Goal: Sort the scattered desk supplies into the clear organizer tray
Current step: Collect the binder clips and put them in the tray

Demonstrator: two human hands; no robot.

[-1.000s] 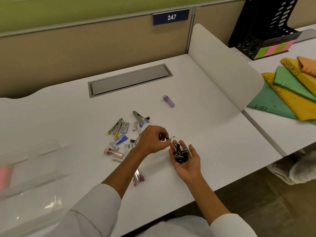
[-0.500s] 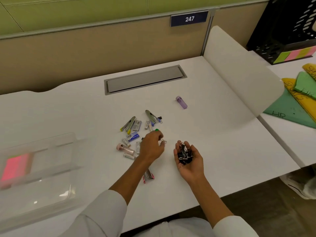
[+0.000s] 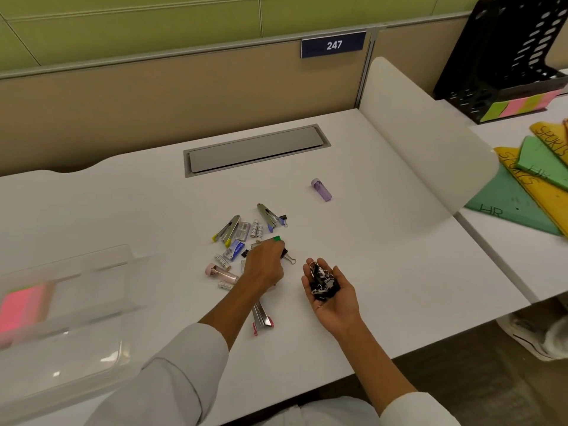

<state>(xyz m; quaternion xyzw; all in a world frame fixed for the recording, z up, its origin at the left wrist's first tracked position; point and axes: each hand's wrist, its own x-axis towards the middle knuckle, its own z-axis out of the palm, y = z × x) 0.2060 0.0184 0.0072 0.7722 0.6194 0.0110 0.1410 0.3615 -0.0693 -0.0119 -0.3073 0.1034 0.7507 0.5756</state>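
The person is mid-gathering. The right hand (image 3: 330, 289) lies palm up just above the desk (image 3: 384, 256), fingers cupped round a heap of black binder clips (image 3: 322, 284). The left hand (image 3: 266, 262) reaches into the scattered supplies (image 3: 242, 238), fingertips down on a lone binder clip (image 3: 289, 258); whether it is pinched yet I cannot tell. The clear organizer tray (image 3: 70, 302) sits well apart at the near left. Next, I'd judge, that clip joins the heap, then the handful must travel left to a tray compartment without spilling.
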